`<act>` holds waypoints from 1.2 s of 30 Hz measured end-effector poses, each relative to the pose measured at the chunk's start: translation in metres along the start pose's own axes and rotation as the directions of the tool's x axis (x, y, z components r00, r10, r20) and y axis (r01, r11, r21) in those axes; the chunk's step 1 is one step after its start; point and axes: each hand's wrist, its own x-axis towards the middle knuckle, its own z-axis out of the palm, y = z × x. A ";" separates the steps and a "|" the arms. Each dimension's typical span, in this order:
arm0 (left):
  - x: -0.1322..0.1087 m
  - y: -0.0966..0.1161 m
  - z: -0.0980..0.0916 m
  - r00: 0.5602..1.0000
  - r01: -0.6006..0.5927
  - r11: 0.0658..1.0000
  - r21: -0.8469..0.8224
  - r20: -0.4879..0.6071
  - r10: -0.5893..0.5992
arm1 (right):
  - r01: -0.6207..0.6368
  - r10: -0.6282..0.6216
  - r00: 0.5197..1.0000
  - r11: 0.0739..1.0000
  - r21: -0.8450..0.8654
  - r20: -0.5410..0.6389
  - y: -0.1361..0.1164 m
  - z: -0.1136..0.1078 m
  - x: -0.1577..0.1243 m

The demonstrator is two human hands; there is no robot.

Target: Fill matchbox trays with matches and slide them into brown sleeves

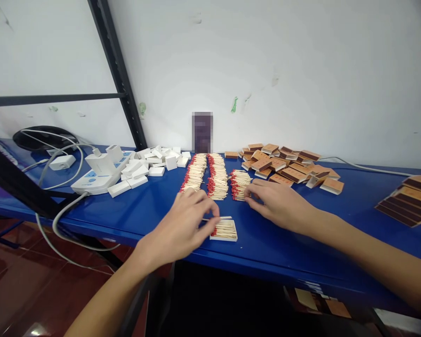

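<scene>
The step looks like filling the white tray with matches. It sits near the front edge of the tabletop, partly full. The left hand bends over it; the right hand is at the short pile. I can't tell if either grips a match. Laying one straight calls for a gentle touch. White boxes and brown boxes sit behind, out of the way.

From here, the tray beside the left hand looks like smooth card, the matches at the right hand bare wood. The worktop beneath both hands is smooth with a slight sheen. Beyond the right hand lie printed card sleeves; left of the left hand, a plastic power strip.
</scene>
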 end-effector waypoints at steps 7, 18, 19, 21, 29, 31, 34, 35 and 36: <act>-0.004 -0.002 0.001 0.999 0.010 0.999 -0.032 0.033 -0.009 | -0.012 0.007 0.997 0.998 0.058 0.078 -0.001 0.006 0.000; -0.014 -0.035 -0.005 0.988 0.112 0.994 -0.008 0.109 -0.110 | 0.101 -0.126 0.990 0.951 0.293 0.068 -0.057 -0.029 -0.006; -0.014 -0.035 -0.004 0.987 0.115 0.993 -0.011 0.110 -0.113 | 0.115 -0.145 0.986 0.946 0.301 0.077 -0.060 -0.028 -0.006; -0.013 -0.033 -0.004 0.990 0.112 0.994 -0.008 0.085 -0.111 | 0.120 -0.147 0.987 0.942 0.313 0.064 -0.060 -0.025 -0.005; -0.007 -0.002 -0.009 0.999 0.023 0.995 -0.094 0.029 -0.020 | 0.063 -0.048 0.996 0.973 0.224 -0.070 -0.030 -0.024 -0.003; -0.003 -0.006 -0.007 0.999 0.017 0.998 -0.067 0.050 -0.014 | 0.036 -0.029 0.999 0.987 0.156 -0.043 -0.019 -0.019 -0.002; 0.002 -0.029 -0.005 0.996 0.089 0.992 0.093 -0.021 -0.087 | 0.010 -0.012 1.000 0.997 0.079 0.026 -0.006 -0.009 -0.001; 0.003 -0.038 -0.004 0.991 0.129 0.981 0.146 -0.058 -0.121 | 0.008 -0.011 0.999 0.998 0.066 0.044 -0.004 -0.006 -0.001; 0.004 -0.046 -0.004 0.985 0.166 0.969 0.186 -0.079 -0.154 | 0.009 -0.013 0.998 0.998 0.057 0.055 -0.002 -0.003 -0.001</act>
